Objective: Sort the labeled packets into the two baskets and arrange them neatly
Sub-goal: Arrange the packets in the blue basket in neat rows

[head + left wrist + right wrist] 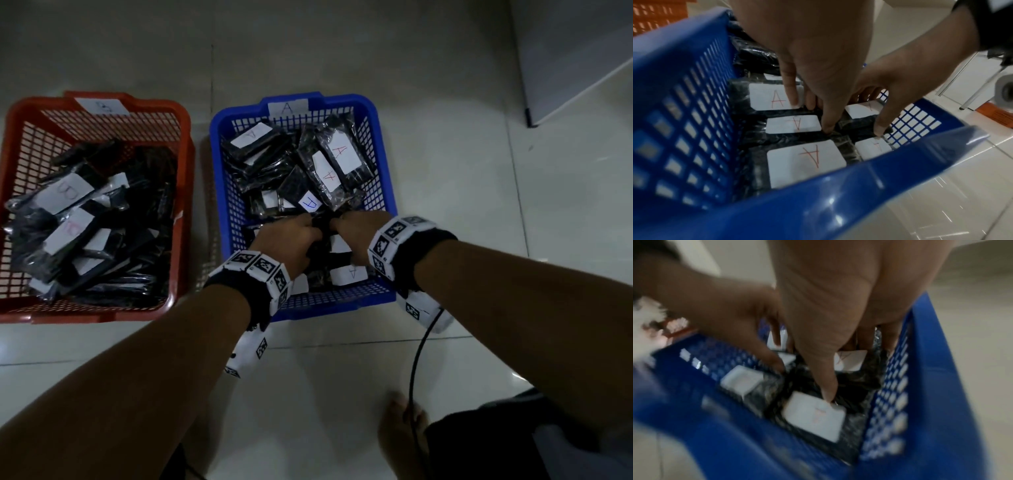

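Note:
The blue basket, tagged A, holds black packets with white A labels; those near its front lie flat in rows, those at the back are piled loosely. Both hands reach into its front half. My left hand and right hand pinch one black packet between them, thumbs on its near edge and fingers behind it. The left index finger rests on a neighbouring A label. The red basket, tagged B, holds a jumble of B packets.
The baskets stand side by side on a pale tiled floor. A bare foot and a black cable lie below the right wrist. A white cabinet stands at the far right.

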Demonstrator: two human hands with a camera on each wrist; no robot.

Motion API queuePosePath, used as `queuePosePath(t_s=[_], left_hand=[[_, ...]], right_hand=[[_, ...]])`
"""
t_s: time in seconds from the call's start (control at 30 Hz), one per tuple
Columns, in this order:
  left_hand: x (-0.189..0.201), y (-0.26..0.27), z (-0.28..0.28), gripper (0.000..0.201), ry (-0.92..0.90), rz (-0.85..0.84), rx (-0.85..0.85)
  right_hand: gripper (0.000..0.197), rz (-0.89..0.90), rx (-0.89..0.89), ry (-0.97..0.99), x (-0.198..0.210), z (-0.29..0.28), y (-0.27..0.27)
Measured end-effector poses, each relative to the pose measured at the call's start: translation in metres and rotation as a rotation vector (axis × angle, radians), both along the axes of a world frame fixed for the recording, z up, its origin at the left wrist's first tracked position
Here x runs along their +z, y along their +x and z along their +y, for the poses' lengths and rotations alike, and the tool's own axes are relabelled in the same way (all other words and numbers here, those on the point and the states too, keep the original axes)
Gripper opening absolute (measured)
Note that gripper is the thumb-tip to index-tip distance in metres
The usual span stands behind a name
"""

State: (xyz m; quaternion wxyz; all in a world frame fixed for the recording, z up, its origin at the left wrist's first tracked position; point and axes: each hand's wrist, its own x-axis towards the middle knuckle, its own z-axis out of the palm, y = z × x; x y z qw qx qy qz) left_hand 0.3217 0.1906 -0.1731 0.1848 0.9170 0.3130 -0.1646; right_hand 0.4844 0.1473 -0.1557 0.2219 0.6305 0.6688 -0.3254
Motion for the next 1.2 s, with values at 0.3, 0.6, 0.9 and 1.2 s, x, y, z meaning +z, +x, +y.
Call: queuePosePath(t_s=[0.3, 0.6, 0.9, 1.2], left_hand=[[0.007, 0.002, -0.009, 0.03, 0.102, 0.221, 0.034], [0.006, -0.003, -0.011, 0.037, 0.046, 0.265, 0.202], [0.004, -0.005, 0.0, 0.025, 0.026, 0.311, 0.166], [0.005, -0.013, -0.004, 0.032, 0.055, 0.269, 0.169]], right_hand=[[0.069, -0.039, 0.125, 0.115, -0.002, -0.004, 0.004], [0.069, 0.057, 0.053, 0.1, -0.002, -0.004, 0.008], [0.07, 0.091, 0.028, 0.093, -0.01, -0.005, 0.011], [0.054, -0.005, 0.128, 0.163, -0.017, -0.005, 0.009]])
